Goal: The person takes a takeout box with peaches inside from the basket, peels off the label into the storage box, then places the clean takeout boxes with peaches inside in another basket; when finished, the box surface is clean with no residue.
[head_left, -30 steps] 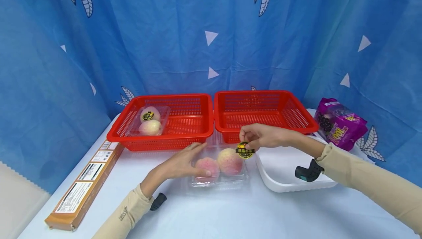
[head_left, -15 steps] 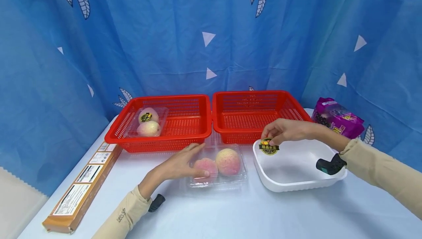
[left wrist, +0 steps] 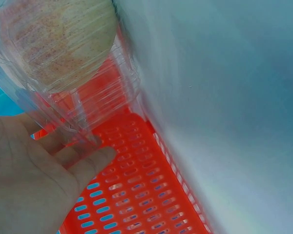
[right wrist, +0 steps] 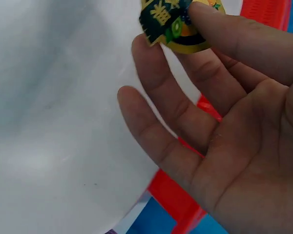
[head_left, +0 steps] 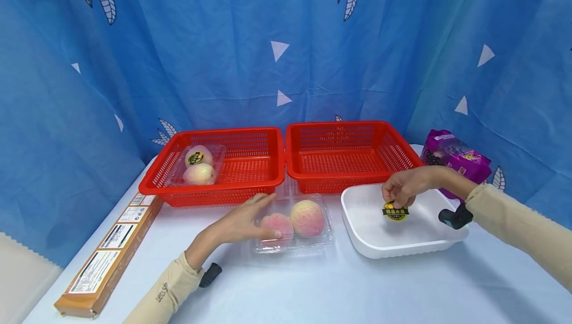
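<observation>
In the head view, my left hand (head_left: 239,224) holds a clear plastic clamshell box (head_left: 322,237) by its left end, thumb along the front and fingers at the back. Inside lie two pink-yellow peaches, a smaller one (head_left: 278,225) and a larger one (head_left: 307,218). The left wrist view shows my fingers against the edge of the box (left wrist: 102,105). My right hand (head_left: 413,184) pinches a round black-and-gold sticker (head_left: 395,211) between thumb and fingertips. It hangs over a white plastic tub (head_left: 371,237). The right wrist view shows the sticker (right wrist: 178,24) under the thumb, the other fingers loosely spread.
Two red baskets (head_left: 223,192) stand side by side at the back. The left one holds another clear box of peaches (head_left: 198,174) with a sticker. A long brown carton (head_left: 107,254) lies at the left. A purple fruit bag (head_left: 462,158) sits behind the tub.
My right hand has carried the sticker rightward from above the peach box, then lower over the white tub. My left hand stays on the box.
</observation>
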A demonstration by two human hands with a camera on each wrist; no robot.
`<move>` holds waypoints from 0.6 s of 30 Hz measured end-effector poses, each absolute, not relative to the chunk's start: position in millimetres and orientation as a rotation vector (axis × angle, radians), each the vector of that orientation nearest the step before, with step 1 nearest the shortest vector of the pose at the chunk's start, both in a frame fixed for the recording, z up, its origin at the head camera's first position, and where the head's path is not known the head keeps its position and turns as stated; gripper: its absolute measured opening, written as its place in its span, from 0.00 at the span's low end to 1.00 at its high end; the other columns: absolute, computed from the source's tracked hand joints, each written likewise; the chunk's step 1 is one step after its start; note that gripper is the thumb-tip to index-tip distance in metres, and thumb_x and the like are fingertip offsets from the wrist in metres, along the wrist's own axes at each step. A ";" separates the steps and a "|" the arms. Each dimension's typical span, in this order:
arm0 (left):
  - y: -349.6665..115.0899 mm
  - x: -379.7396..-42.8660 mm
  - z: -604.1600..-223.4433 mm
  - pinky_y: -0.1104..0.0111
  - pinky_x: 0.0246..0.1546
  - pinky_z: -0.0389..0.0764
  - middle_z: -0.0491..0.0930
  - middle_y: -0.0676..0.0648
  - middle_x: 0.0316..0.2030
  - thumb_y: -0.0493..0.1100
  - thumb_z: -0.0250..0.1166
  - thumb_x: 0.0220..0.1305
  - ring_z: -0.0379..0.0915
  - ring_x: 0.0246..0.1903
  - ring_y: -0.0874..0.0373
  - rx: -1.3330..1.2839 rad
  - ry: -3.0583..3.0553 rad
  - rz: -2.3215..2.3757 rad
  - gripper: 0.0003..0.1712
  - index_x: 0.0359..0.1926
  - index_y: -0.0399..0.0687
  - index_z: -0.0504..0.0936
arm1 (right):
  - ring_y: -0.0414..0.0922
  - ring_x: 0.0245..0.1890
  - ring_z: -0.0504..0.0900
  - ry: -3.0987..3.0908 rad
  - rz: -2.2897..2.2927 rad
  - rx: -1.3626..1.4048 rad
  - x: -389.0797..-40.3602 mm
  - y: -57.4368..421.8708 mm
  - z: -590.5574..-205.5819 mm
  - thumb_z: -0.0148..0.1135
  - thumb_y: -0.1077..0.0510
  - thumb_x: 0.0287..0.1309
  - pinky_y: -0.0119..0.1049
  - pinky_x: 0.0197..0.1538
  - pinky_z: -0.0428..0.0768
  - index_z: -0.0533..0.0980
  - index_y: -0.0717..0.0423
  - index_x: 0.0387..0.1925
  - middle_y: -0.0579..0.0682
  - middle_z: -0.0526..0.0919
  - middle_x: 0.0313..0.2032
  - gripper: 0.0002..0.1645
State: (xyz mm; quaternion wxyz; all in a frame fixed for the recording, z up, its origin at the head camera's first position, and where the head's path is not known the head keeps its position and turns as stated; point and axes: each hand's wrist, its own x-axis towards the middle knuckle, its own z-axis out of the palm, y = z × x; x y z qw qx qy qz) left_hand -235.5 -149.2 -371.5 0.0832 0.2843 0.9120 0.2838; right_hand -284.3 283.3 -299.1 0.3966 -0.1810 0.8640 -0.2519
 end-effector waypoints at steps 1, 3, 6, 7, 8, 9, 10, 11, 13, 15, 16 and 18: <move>-149.0 -235.5 -371.4 0.48 0.65 0.62 0.58 0.50 0.70 0.72 0.67 0.47 0.53 0.69 0.51 0.851 2.722 0.847 0.58 0.74 0.56 0.55 | 0.44 0.34 0.73 2.193 -0.622 -0.447 -284.2 284.0 -301.4 0.64 0.63 0.53 0.32 0.34 0.75 0.73 0.58 0.36 0.48 0.72 0.26 0.09; -148.8 -235.5 -371.2 0.48 0.65 0.62 0.58 0.50 0.70 0.72 0.67 0.47 0.54 0.69 0.51 0.852 2.724 0.845 0.58 0.74 0.57 0.55 | 0.43 0.32 0.73 2.201 -0.590 -0.438 -284.1 284.4 -305.8 0.64 0.63 0.53 0.32 0.33 0.74 0.73 0.57 0.35 0.47 0.73 0.27 0.09; -148.9 -235.2 -370.8 0.48 0.65 0.62 0.58 0.50 0.70 0.72 0.66 0.47 0.53 0.70 0.50 0.844 2.723 0.844 0.58 0.74 0.57 0.55 | 0.42 0.30 0.73 2.216 -0.552 -0.434 -284.5 283.6 -313.7 0.65 0.63 0.53 0.31 0.32 0.74 0.73 0.57 0.34 0.47 0.75 0.28 0.08; -148.8 -235.0 -370.7 0.48 0.65 0.62 0.57 0.49 0.70 0.72 0.66 0.47 0.53 0.70 0.50 0.839 2.722 0.844 0.58 0.74 0.57 0.55 | 0.42 0.29 0.73 2.218 -0.546 -0.431 -284.8 282.9 -316.5 0.65 0.63 0.53 0.31 0.31 0.73 0.73 0.57 0.33 0.47 0.75 0.28 0.08; -148.9 -234.9 -370.5 0.47 0.65 0.62 0.57 0.49 0.70 0.72 0.66 0.47 0.53 0.70 0.50 0.836 2.721 0.844 0.57 0.74 0.58 0.55 | 0.42 0.29 0.74 2.225 -0.537 -0.433 -285.3 282.1 -319.3 0.65 0.63 0.52 0.31 0.31 0.74 0.73 0.57 0.33 0.47 0.75 0.28 0.08; -149.1 -234.7 -370.3 0.47 0.65 0.62 0.57 0.49 0.71 0.72 0.67 0.47 0.52 0.70 0.49 0.834 2.720 0.847 0.57 0.74 0.58 0.55 | 0.42 0.29 0.74 2.236 -0.531 -0.432 -285.7 281.2 -322.2 0.65 0.63 0.52 0.30 0.30 0.74 0.73 0.56 0.32 0.47 0.75 0.28 0.08; -149.1 -234.7 -370.0 0.47 0.65 0.62 0.57 0.49 0.70 0.72 0.67 0.47 0.53 0.70 0.49 0.835 2.719 0.848 0.57 0.74 0.58 0.55 | 0.42 0.28 0.74 2.247 -0.521 -0.431 -286.1 280.7 -325.0 0.65 0.63 0.52 0.31 0.30 0.74 0.72 0.56 0.31 0.47 0.75 0.28 0.08; -148.9 -234.6 -369.7 0.47 0.64 0.62 0.57 0.49 0.70 0.72 0.67 0.47 0.53 0.69 0.49 0.837 2.718 0.849 0.57 0.74 0.57 0.55 | 0.42 0.28 0.74 2.259 -0.510 -0.431 -286.4 280.0 -327.6 0.66 0.63 0.52 0.31 0.30 0.75 0.72 0.55 0.31 0.47 0.75 0.28 0.09; -149.1 -234.4 -369.3 0.47 0.64 0.63 0.58 0.49 0.70 0.71 0.67 0.47 0.54 0.69 0.50 0.844 2.719 0.849 0.57 0.74 0.57 0.55 | 0.42 0.29 0.75 2.284 -0.487 -0.436 -286.9 278.7 -331.4 0.66 0.63 0.51 0.32 0.31 0.77 0.71 0.54 0.29 0.46 0.75 0.29 0.10; -149.1 -234.2 -369.1 0.48 0.64 0.64 0.59 0.49 0.69 0.71 0.67 0.47 0.55 0.68 0.50 0.847 2.720 0.848 0.57 0.74 0.57 0.55 | 0.42 0.29 0.76 2.306 -0.461 -0.437 -287.4 277.9 -334.2 0.67 0.63 0.50 0.33 0.31 0.79 0.71 0.53 0.29 0.46 0.75 0.30 0.10; -149.0 -234.1 -369.1 0.48 0.64 0.64 0.59 0.50 0.69 0.71 0.67 0.47 0.55 0.68 0.51 0.847 2.721 0.846 0.57 0.74 0.57 0.55 | 0.42 0.29 0.76 2.310 -0.445 -0.442 -287.6 277.6 -335.0 0.67 0.62 0.50 0.34 0.32 0.80 0.71 0.53 0.29 0.46 0.75 0.30 0.11; -149.1 -234.1 -369.2 0.48 0.64 0.64 0.59 0.50 0.69 0.71 0.67 0.47 0.56 0.68 0.51 0.847 2.722 0.846 0.57 0.74 0.57 0.55 | 0.42 0.29 0.76 2.321 -0.420 -0.438 -287.6 277.6 -336.0 0.68 0.62 0.50 0.34 0.32 0.81 0.71 0.53 0.29 0.46 0.75 0.31 0.11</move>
